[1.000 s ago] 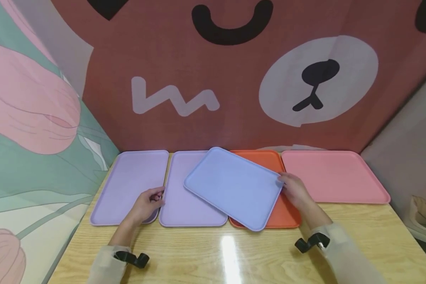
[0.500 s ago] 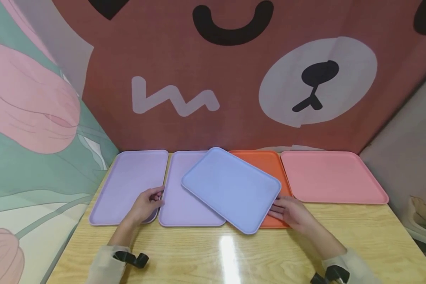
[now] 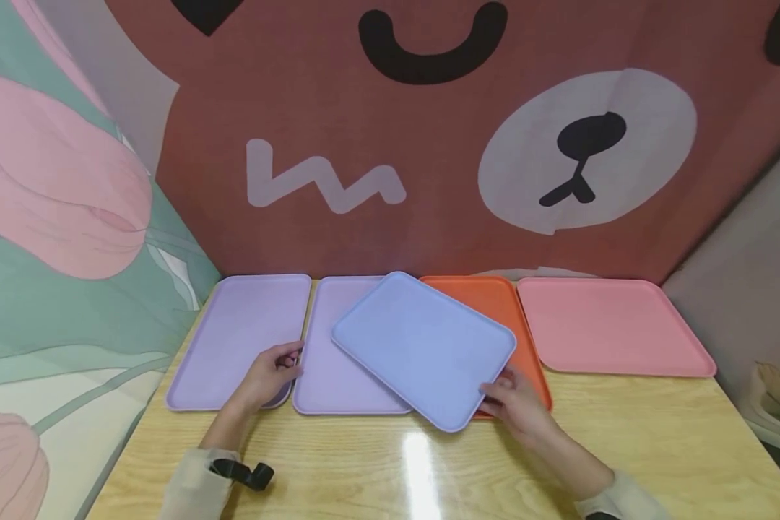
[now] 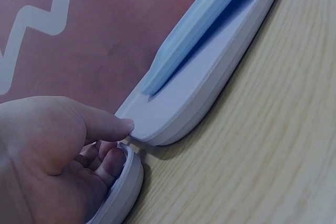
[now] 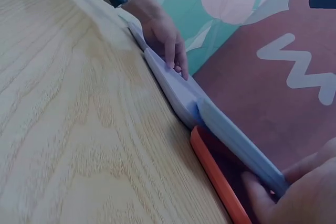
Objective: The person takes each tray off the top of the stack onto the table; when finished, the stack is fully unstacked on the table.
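A light blue tray [image 3: 422, 350] lies at an angle across the second purple tray [image 3: 338, 390] and the orange tray [image 3: 529, 361]. My right hand [image 3: 523, 412] pinches its lower right edge, thumb on top and fingers beneath. In the right wrist view, the held edge of the blue tray [image 5: 236, 137] stands raised above the orange tray. My left hand [image 3: 266, 375] rests over the right edge of the left purple tray [image 3: 247, 318], fingers loosely curled. In the left wrist view, its thumb touches the second purple tray's rim [image 4: 157, 137].
A pink tray [image 3: 617, 325] lies at the right end of the row. All the trays sit against a reddish-brown printed cloth [image 3: 338, 238] at the back of the wooden table [image 3: 338, 462]. A green floral cloth [image 3: 71, 318] hangs at the left.
My right hand has moved from the blue tray's right corner down along its edge and taken a fresh grip. The tray has turned slightly. My left hand has kept its place.
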The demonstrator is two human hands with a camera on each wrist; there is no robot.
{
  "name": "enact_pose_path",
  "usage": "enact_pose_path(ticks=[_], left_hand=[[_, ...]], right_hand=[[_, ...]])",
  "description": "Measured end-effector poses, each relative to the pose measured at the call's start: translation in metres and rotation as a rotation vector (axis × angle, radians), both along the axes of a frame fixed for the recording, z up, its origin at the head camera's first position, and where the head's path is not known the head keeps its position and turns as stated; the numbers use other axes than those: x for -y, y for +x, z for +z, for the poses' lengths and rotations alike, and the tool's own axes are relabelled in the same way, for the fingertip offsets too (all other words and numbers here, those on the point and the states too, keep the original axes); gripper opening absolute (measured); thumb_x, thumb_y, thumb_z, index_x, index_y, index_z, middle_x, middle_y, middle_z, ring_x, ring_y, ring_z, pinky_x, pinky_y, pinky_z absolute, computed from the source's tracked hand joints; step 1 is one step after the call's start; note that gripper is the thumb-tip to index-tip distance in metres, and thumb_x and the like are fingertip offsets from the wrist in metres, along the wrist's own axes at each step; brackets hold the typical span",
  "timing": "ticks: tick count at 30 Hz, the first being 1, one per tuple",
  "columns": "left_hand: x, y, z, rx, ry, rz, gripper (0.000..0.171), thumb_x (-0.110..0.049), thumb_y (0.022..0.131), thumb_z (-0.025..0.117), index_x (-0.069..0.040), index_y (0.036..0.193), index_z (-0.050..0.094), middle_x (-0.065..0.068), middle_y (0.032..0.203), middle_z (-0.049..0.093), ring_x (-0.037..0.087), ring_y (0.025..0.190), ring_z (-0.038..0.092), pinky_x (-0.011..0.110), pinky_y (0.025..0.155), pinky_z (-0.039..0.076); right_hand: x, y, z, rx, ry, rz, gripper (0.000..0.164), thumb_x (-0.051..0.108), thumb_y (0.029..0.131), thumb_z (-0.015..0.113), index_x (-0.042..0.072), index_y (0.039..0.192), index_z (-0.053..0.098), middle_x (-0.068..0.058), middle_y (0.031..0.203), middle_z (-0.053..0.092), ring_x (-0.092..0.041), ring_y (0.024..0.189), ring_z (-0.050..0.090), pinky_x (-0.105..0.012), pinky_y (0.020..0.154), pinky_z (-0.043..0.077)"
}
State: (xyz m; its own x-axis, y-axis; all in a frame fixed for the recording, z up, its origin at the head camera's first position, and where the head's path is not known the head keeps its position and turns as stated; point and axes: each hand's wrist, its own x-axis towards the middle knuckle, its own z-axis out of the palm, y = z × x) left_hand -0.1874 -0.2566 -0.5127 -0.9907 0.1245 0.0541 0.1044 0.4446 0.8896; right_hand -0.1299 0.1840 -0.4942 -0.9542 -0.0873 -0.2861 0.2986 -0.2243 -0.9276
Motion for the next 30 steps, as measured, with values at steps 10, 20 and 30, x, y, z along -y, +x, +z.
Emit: enact_pose_path(ticks=[10,20,30], left_hand=[[0.001,-0.001,0.003,0.08,-0.035,0.009,0.048,0.009,0.089,0.069,0.015,0.135,0.056,0.017,0.104,0.059,0.013,0.087,0.052,0.016,0.074,0.048],[-0.001,-0.001,0.004,0.076,-0.039,0.006,0.048,0.008,0.089,0.069,0.014,0.135,0.056,0.017,0.103,0.06,0.016,0.089,0.053,0.017,0.075,0.048],[-0.002,-0.001,0.004,0.079,-0.051,0.007,0.048,0.009,0.089,0.069,0.014,0.135,0.056,0.016,0.102,0.059,0.013,0.087,0.052,0.017,0.075,0.048]], right_hand=[[-0.006,0.0,0.004,-0.037,0.109,-0.175,0.072,-0.009,0.097,0.051,-0.003,0.16,0.016,-0.012,0.129,0.057,-0.004,0.096,0.063,-0.023,0.085,0.055],[-0.018,-0.007,-0.001,0.02,0.088,-0.241,0.063,0.0,0.106,0.041,0.005,0.163,0.015,-0.021,0.157,0.033,0.001,0.093,0.062,-0.023,0.079,0.057],[-0.052,-0.016,0.014,0.003,0.195,-0.365,0.053,0.004,0.105,0.047,-0.003,0.156,0.034,0.019,0.098,0.067,0.004,0.096,0.059,-0.014,0.083,0.05]])
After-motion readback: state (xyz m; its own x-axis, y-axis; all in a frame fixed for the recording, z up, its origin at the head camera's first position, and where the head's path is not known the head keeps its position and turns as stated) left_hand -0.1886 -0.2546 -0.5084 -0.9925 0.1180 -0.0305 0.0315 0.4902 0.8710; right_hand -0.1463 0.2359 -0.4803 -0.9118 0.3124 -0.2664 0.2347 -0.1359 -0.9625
